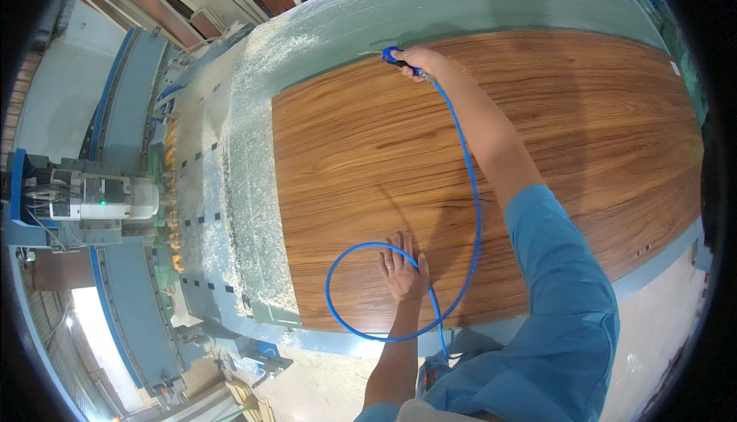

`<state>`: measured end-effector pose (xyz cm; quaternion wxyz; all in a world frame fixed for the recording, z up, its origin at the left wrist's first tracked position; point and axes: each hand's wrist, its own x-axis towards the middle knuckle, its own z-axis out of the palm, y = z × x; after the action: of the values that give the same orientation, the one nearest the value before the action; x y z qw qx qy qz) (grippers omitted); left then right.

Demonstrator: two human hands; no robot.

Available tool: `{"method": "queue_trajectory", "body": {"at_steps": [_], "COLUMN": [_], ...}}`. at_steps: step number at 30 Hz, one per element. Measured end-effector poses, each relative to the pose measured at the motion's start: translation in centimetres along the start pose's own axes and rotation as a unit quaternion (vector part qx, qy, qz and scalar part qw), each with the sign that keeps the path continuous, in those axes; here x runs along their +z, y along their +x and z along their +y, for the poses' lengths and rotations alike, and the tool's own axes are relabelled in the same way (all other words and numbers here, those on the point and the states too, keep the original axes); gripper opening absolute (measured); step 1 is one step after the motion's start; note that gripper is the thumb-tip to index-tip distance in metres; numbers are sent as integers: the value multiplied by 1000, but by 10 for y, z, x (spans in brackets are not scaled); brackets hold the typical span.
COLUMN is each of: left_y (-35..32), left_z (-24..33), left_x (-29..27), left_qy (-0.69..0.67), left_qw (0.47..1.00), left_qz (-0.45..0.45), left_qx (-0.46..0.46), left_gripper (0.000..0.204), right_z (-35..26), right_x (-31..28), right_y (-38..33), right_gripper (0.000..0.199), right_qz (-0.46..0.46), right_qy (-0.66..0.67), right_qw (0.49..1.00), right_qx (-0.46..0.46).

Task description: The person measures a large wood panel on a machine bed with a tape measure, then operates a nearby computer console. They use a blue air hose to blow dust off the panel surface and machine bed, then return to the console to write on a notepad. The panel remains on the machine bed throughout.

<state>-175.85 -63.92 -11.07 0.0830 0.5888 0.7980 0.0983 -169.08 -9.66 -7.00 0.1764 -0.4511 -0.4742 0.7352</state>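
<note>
With twelve o'clock at the top of the view, a flat grey-green machine bed strewn with pale dust point(257, 215) extends beyond both ends of the work. On it lies a large rectangular brown wood-grain panel point(430, 176), its long axis running roughly from nine to three o'clock. A thin, bright-blue flexible hose point(478, 215) loops over the panel's near half and climbs toward twelve. The left hand point(404, 275) is over the panel's near part, fingers spread and gripping nothing; the hose crosses in front of them, contact unclear. The right hand point(424, 61), well apart from it toward twelve, is closed round a blue-and-black handheld air gun point(390, 57) at the far edge.

The relation that seems to count is between the gun's thin metal nozzle point(371, 54) and that edge: the nozzle points to nine, close along it, while the panel spreads from three round to eight o'clock of the right grip. The right hand is nearer this edge; whether the tip overhangs panel or bed, I cannot tell.
</note>
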Motion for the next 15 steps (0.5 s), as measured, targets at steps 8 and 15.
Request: {"method": "queue_trajectory", "body": {"at_steps": [8, 15], "left_y": [1, -2], "left_z": [2, -1], "left_x": [-7, -3], "left_qy": [-33, -53], "left_qw": [999, 998], "left_qz": [-13, 38], "left_qx": [-1, 4], "left_gripper": [70, 70], "right_z": [13, 45], "right_x": [71, 125], "right_y": [10, -77], "right_gripper": [42, 44], "right_qz": [276, -91], "right_qy": [189, -33], "right_qw": [940, 995], "right_qx": [-68, 34]}}
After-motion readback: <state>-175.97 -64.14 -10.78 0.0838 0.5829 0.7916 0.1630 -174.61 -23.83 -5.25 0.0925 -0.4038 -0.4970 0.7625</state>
